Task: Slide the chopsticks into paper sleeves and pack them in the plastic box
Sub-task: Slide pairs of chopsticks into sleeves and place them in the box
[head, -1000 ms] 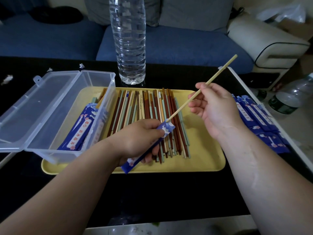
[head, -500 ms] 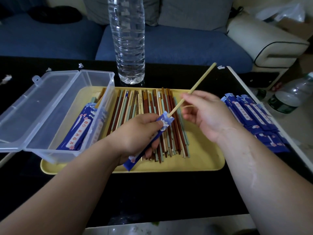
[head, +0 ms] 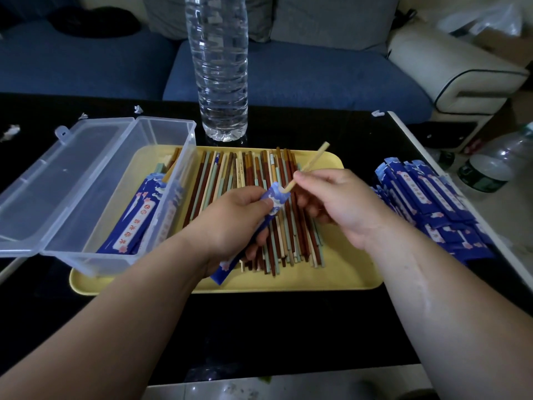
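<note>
My left hand (head: 230,223) grips a blue paper sleeve (head: 271,202) above the yellow tray (head: 340,278). My right hand (head: 343,203) pinches a pale bamboo chopstick (head: 313,160) that is mostly inside the sleeve's open top; only its upper end sticks out. Several loose chopsticks (head: 251,180) in brown, green and cream lie across the tray. The clear plastic box (head: 161,145) stands open at the tray's left end and holds a few sleeved chopsticks (head: 138,217).
A stack of blue paper sleeves (head: 427,203) lies on the black table to the right of the tray. A tall clear water bottle (head: 219,67) stands just behind the tray. The box lid (head: 57,180) lies open to the left. A blue sofa is beyond.
My right hand has pushed the bamboo chopstick down into the sleeve, so much less of it shows. Both hands have moved closer together.
</note>
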